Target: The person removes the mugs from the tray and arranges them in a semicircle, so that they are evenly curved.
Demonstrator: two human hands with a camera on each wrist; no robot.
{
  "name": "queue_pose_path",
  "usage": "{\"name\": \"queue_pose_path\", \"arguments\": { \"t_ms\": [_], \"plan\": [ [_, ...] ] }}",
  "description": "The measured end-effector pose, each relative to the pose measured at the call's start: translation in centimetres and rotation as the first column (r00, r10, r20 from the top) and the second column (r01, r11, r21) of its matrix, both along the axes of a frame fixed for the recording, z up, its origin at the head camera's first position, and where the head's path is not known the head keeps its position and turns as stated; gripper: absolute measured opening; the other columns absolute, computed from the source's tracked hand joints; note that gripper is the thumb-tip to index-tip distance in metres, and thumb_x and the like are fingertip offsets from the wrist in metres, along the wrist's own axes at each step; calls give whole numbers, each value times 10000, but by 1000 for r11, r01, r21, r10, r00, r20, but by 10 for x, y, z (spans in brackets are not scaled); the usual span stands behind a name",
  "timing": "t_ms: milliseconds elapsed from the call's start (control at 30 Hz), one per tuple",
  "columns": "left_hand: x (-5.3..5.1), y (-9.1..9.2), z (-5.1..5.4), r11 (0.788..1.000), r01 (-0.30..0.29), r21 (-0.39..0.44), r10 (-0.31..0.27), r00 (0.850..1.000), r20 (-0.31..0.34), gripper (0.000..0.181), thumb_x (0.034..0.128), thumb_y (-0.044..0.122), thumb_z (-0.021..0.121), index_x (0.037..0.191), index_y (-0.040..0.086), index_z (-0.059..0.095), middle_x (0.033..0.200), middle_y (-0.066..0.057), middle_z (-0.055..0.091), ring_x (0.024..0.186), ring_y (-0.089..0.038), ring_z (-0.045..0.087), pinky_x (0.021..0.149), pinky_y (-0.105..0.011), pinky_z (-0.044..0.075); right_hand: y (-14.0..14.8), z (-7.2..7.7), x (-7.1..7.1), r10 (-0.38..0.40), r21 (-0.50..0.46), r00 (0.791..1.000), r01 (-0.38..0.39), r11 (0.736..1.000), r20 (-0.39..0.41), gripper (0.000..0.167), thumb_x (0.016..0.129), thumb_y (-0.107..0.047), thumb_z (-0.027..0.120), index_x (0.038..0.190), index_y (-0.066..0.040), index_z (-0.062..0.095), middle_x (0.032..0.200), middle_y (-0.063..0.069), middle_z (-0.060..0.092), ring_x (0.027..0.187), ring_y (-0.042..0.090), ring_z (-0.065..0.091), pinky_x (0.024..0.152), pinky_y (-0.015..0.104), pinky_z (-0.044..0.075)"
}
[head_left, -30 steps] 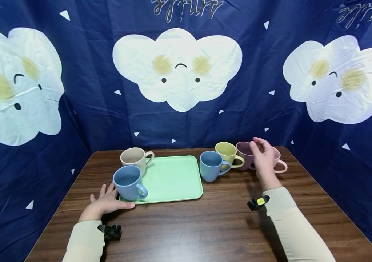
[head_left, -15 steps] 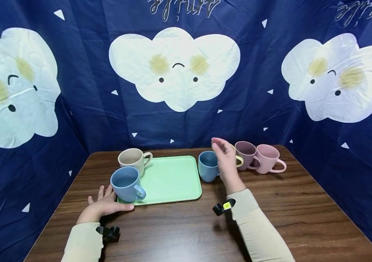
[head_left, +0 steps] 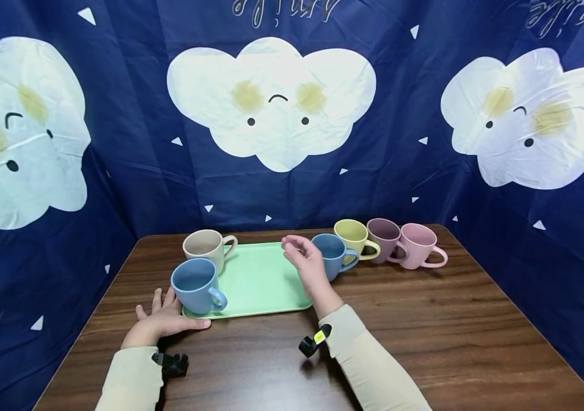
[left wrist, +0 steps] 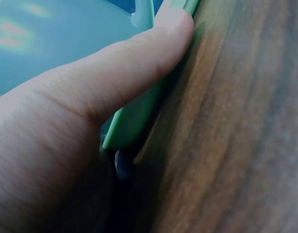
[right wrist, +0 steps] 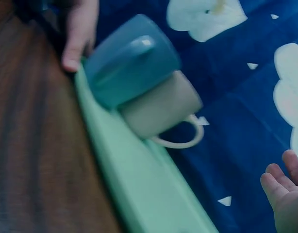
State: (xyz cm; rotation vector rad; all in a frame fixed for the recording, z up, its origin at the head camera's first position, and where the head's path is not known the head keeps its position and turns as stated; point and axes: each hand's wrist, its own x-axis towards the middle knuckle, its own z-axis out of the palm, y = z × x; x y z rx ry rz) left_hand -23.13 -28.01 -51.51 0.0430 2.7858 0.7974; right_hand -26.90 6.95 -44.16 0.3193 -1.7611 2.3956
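My left hand (head_left: pixel 163 322) lies at the near left corner of a light green tray (head_left: pixel 261 285), thumb along the front rim and the other fingers spread by the left side. Beside it on the tray stands a blue mug (head_left: pixel 194 291); behind that is a beige mug (head_left: pixel 204 246), its handle to the right. My right hand (head_left: pixel 309 268) hovers over the tray's right end with loosely bent fingers and nothing in them. It partly hides a second blue mug (head_left: pixel 331 254) beyond the tray. In the left wrist view, the thumb (left wrist: pixel 124 68) touches the tray rim.
Right of the tray, a yellow mug (head_left: pixel 351 237), a purple mug (head_left: pixel 383 240) and a pink mug (head_left: pixel 417 245) stand in a row at the table's back edge. A blue cloth (head_left: pixel 292 200) with cloud prints hangs behind the wooden table (head_left: pixel 451 325).
My right hand has moved left from near the purple and pink mugs, past the yellow and blue mugs, to above the tray. The left hand stays at the tray corner.
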Motion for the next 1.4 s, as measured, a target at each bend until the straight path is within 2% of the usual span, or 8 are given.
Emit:
{"name": "queue_pose_path", "arguments": {
  "t_ms": [167, 400, 567, 767, 1000, 1133, 1233, 1400],
  "plan": [
    [0, 3, 3, 1000, -9, -10, 9, 1000, 22, 1464, 594, 800, 779, 1572, -80, 137, 1604, -370, -61, 1438, -577, -230, 923, -773, -312, -11, -16, 3, 49, 115, 999, -48, 992, 1, 339, 989, -23, 623, 1279, 143, 571, 1287, 303, 608, 1112, 200, 631, 925, 238, 516],
    [-1, 0, 5, 1000, 1, 8, -1, 1000, 28, 1446, 623, 789, 770, 1568, -92, 120, 1592, -390, -62, 1430, -583, -241, 904, -766, -331, -26, -30, 6, 178, 229, 984, -169, 959, -21, 358, 980, 27, 608, 1291, 187, 527, 1317, 376, 553, 1272, 487, 526, 982, 247, 491],
    [2, -1, 5, 1000, 3, 15, -4, 1000, 11, 1430, 639, 794, 757, 1571, -86, 124, 1595, -389, -54, 1433, -582, -238, 902, -776, -323, -41, -32, 11, 225, 257, 974, -218, 941, 1, 359, 984, -45, 644, 1309, 92, 575, 1320, 304, 586, 1235, 386, 593, 987, 297, 511],
    [3, 2, 8, 1000, -3, 11, 3, 1000, 29, 1425, 638, 789, 759, 1564, -98, 137, 1594, -389, -48, 1433, -585, -229, 918, -790, -297, -62, -34, 18, 294, 260, 955, -294, 920, 40, 379, 977, -83, 667, 1317, 63, 582, 1300, 255, 616, 1131, 250, 664, 939, 291, 532],
    [1, 1, 8, 1000, 5, -6, -4, 1000, 22, 1419, 642, 801, 747, 1562, -100, 150, 1591, -395, -33, 1431, -601, -209, 917, -808, -276, -89, -28, 28, 357, 212, 933, -358, 909, 47, 434, 932, -29, 698, 1330, 68, 554, 1325, 293, 585, 1197, 370, 627, 926, 255, 527],
    [0, 0, 6, 1000, -4, -3, 4, 999, 33, 1425, 642, 795, 752, 1564, -100, 136, 1586, -403, -49, 1428, -600, -221, 914, -795, -295, -102, -29, 34, 391, 232, 919, -393, 890, 58, 488, 897, -9, 732, 1341, 32, 536, 1308, 179, 598, 1221, 350, 608, 929, 269, 538],
    [-1, 0, 6, 1000, -11, -7, 11, 999, 43, 1437, 639, 796, 754, 1563, -105, 121, 1583, -406, -62, 1424, -599, -232, 907, -786, -309, -108, -32, 38, 364, 292, 928, -370, 882, 74, 486, 873, -31, 772, 1313, -44, 567, 1276, 55, 604, 1183, 225, 627, 915, 253, 540],
    [-1, 2, 6, 1000, -16, -15, 17, 998, 54, 1447, 633, 802, 753, 1560, -110, 118, 1584, -404, -69, 1423, -596, -239, 908, -780, -314, -110, -35, 40, 285, 381, 957, -282, 881, 50, 398, 877, -80, 787, 1240, -78, 624, 1228, 23, 650, 1106, 150, 660, 867, 224, 547]
  ]
}}
